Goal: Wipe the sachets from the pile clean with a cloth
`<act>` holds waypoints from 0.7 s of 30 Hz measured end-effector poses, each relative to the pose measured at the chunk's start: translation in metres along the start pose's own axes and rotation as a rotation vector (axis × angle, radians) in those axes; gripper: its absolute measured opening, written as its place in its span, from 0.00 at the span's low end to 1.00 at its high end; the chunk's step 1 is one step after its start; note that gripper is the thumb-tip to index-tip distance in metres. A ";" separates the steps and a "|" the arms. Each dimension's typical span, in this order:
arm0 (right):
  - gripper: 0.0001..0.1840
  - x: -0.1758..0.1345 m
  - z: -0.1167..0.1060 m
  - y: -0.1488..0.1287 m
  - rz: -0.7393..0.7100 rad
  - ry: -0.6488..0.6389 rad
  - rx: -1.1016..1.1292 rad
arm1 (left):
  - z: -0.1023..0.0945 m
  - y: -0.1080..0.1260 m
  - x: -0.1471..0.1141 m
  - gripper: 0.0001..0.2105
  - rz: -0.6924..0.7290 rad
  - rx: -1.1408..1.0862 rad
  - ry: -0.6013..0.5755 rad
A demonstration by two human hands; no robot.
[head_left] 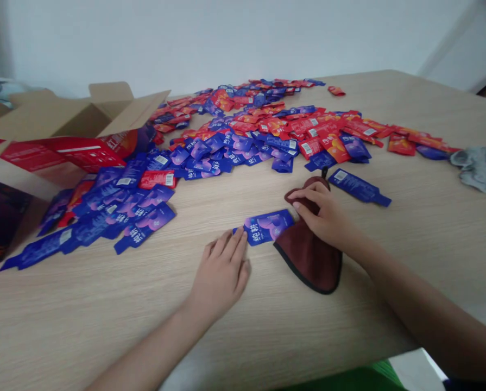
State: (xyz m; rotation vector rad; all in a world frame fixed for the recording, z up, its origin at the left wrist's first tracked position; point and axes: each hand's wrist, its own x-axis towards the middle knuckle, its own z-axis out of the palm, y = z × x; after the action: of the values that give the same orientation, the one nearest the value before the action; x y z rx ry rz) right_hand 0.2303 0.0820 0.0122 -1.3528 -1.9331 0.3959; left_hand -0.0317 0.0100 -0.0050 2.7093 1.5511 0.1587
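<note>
My left hand [222,269] lies nearly flat on the table, its fingertips pressing the narrow end of a blue sachet [269,227]. The sachet is flat, with white characters and a purple pattern facing up. A maroon cloth [311,260] with black edging overlaps or touches the sachet's right end. My right hand [322,214] pinches a folded upper part of this cloth between thumb and fingers. Just beyond that hand lies another blue sachet [359,187], with its barcode side up.
Many red and blue sachets [234,144] are heaped across the back of the table [145,304]. On the left, an open cardboard box [75,117] stands behind more blue sachets [145,225]. A crumpled grey cloth [481,169] lies at the right. Behind the table is a pale wall.
</note>
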 end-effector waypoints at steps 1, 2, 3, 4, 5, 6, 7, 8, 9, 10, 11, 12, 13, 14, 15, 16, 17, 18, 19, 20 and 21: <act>0.12 0.000 0.004 -0.012 -0.033 -0.012 -0.004 | 0.002 0.002 0.001 0.25 -0.007 0.001 -0.003; 0.12 0.000 0.011 -0.025 -0.072 -0.042 -0.017 | 0.003 0.004 0.002 0.26 -0.005 0.001 -0.003; 0.13 -0.001 0.019 -0.037 -0.116 -0.085 -0.045 | 0.002 0.005 0.003 0.26 0.000 -0.001 -0.003; 0.14 -0.001 0.029 -0.048 -0.161 -0.141 -0.095 | 0.001 0.007 0.004 0.27 0.004 -0.002 -0.004; 0.14 -0.002 0.038 -0.056 -0.202 -0.196 -0.161 | 0.000 0.007 0.005 0.26 0.006 -0.006 -0.005; 0.14 -0.003 0.047 -0.062 -0.232 -0.240 -0.237 | -0.001 0.007 0.006 0.26 0.008 -0.011 -0.006; 0.14 -0.004 0.055 -0.065 -0.251 -0.272 -0.311 | -0.001 0.007 0.005 0.25 0.008 -0.017 -0.005; 0.14 -0.006 0.059 -0.065 -0.252 -0.285 -0.378 | -0.001 0.006 0.005 0.25 0.005 -0.025 0.000; 0.14 -0.008 0.061 -0.063 -0.237 -0.281 -0.433 | -0.001 0.005 0.004 0.25 0.003 -0.033 0.006; 0.14 -0.011 0.061 -0.058 -0.209 -0.266 -0.472 | 0.000 0.005 0.003 0.25 0.001 -0.040 0.015; 0.14 -0.014 0.058 -0.053 -0.177 -0.248 -0.496 | 0.000 0.005 0.003 0.26 -0.001 -0.047 0.023; 0.14 -0.017 0.053 -0.046 -0.147 -0.228 -0.505 | 0.001 0.004 0.002 0.26 -0.004 -0.052 0.030; 0.15 -0.021 0.047 -0.039 -0.120 -0.206 -0.501 | 0.001 0.005 0.002 0.26 -0.006 -0.057 0.035; 0.15 -0.025 0.041 -0.031 -0.098 -0.190 -0.487 | 0.001 0.005 0.002 0.26 -0.006 -0.061 0.037; 0.15 -0.029 0.034 -0.022 -0.080 -0.180 -0.470 | 0.001 0.005 0.002 0.26 -0.004 -0.065 0.035; 0.16 -0.032 0.028 -0.014 -0.061 -0.173 -0.454 | 0.001 0.005 0.002 0.26 -0.003 -0.069 0.034; 0.15 -0.034 0.021 -0.006 -0.039 -0.169 -0.441 | 0.001 0.006 0.001 0.26 -0.003 -0.072 0.031; 0.15 -0.035 0.015 0.002 -0.013 -0.170 -0.429 | 0.001 0.006 0.001 0.26 -0.003 -0.075 0.029; 0.14 -0.034 0.009 0.008 0.015 -0.180 -0.414 | 0.001 0.007 0.001 0.26 -0.003 -0.079 0.025; 0.14 -0.032 0.003 0.013 0.040 -0.196 -0.392 | 0.001 0.007 0.000 0.26 -0.001 -0.082 0.021; 0.13 -0.028 -0.001 0.015 0.055 -0.210 -0.368 | 0.002 0.008 0.000 0.27 0.002 -0.086 0.016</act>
State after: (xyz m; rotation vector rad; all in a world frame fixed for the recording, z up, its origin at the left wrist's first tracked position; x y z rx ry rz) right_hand 0.2461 0.0622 -0.0074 -1.6559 -2.2239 0.2209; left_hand -0.0247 0.0056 -0.0062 2.6507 1.5090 0.2422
